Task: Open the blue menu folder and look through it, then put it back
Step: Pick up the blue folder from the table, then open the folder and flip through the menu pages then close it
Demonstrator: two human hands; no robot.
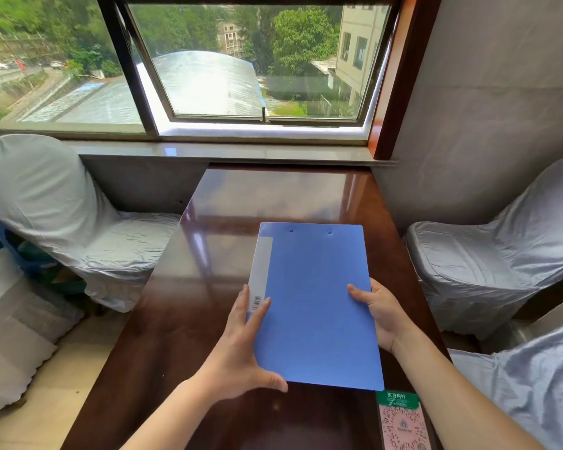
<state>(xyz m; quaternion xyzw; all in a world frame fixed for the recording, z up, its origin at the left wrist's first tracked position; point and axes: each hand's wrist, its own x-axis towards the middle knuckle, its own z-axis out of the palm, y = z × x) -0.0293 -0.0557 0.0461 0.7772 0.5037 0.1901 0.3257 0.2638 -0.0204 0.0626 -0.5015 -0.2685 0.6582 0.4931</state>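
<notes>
The blue menu folder [316,303] is closed, with a grey spine strip along its left side, over the dark wooden table [228,203]. My left hand [241,345] grips its lower left edge, fingers on the spine and thumb at the bottom corner. My right hand [377,313] holds the right edge, thumb on top of the cover. Whether the folder rests flat on the table or is lifted a little, I cannot tell.
A pink and green QR-code card [402,423] lies on the table by the folder's near right corner. Chairs in pale satin covers stand on the left [62,216] and right [501,254]. A window [247,60] and sill run behind the table.
</notes>
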